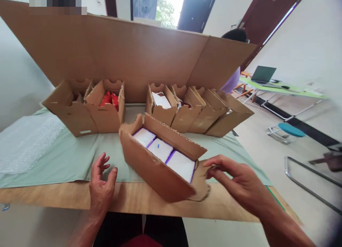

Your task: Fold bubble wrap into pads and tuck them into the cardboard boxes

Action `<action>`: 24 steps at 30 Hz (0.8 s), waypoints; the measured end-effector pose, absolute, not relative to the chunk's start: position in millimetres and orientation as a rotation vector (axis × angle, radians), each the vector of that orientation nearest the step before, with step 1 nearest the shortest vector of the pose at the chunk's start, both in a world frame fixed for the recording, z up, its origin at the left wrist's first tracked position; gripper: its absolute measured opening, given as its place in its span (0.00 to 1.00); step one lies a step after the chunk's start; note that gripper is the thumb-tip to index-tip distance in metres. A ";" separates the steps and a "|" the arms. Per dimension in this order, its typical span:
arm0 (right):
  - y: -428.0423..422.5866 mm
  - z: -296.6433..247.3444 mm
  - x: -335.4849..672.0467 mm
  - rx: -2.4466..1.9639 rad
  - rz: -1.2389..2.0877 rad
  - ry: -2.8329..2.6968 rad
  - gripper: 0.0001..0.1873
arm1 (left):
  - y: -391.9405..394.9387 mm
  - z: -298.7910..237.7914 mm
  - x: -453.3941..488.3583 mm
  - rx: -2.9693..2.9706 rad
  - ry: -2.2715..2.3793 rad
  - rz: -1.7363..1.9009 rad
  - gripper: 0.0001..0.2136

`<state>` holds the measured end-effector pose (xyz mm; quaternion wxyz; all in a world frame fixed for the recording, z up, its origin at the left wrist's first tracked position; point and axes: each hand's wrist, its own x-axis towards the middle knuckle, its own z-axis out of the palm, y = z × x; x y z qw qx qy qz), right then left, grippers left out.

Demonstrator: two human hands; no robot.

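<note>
An open cardboard box (149, 168) lies tilted on the table in front of me, holding three white packets with purple edges (161, 149). My right hand (235, 181) pinches the box's near end flap (200, 179) with fingers pressed together. My left hand (100, 184) hovers just left of the box, fingers spread and holding nothing, not touching it.
A row of similar open cardboard boxes (88, 111) stands behind on a pale green cloth (66, 158), some with red items (108, 99). A tall cardboard sheet (133, 51) stands at the back. Bubble wrap (24, 140) lies left. A person sits behind at right near a laptop (263, 75).
</note>
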<state>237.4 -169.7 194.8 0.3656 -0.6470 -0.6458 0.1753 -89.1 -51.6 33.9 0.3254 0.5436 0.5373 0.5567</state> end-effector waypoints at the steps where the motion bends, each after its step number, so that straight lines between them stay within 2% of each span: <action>1: -180.7 190.7 251.9 -1.697 0.377 -1.553 0.06 | -55.1 36.3 -86.4 1.403 1.388 1.429 0.29; 3: -201.8 176.6 276.2 -1.728 0.270 -1.304 0.09 | -63.2 40.4 -80.6 1.391 1.314 1.346 0.31; 5: -222.6 156.4 289.9 -1.704 0.283 -1.149 0.17 | -72.0 41.6 -76.6 1.415 1.220 1.236 0.31; 7: -240.0 133.4 291.1 -1.681 0.393 -1.166 0.24 | -81.7 38.9 -75.1 1.434 1.166 1.160 0.29; 10: -250.3 104.2 273.1 -1.715 0.537 -1.297 0.28 | -99.7 32.8 -73.4 1.388 1.122 1.107 0.27; 15: -223.5 90.0 246.1 -1.782 0.498 -1.293 0.24 | -121.9 41.7 -45.8 1.326 1.024 0.997 0.30; 18: -194.1 92.8 265.9 -1.703 0.446 -1.288 0.20 | -101.4 59.0 -8.1 1.349 0.948 1.055 0.32; 21: -160.4 93.7 300.7 -1.620 0.420 -1.259 0.21 | -55.6 75.7 33.2 1.419 0.816 1.032 0.33; 24: -133.8 84.5 323.7 -1.586 0.401 -1.190 0.26 | -15.9 80.0 61.6 1.468 0.772 0.962 0.38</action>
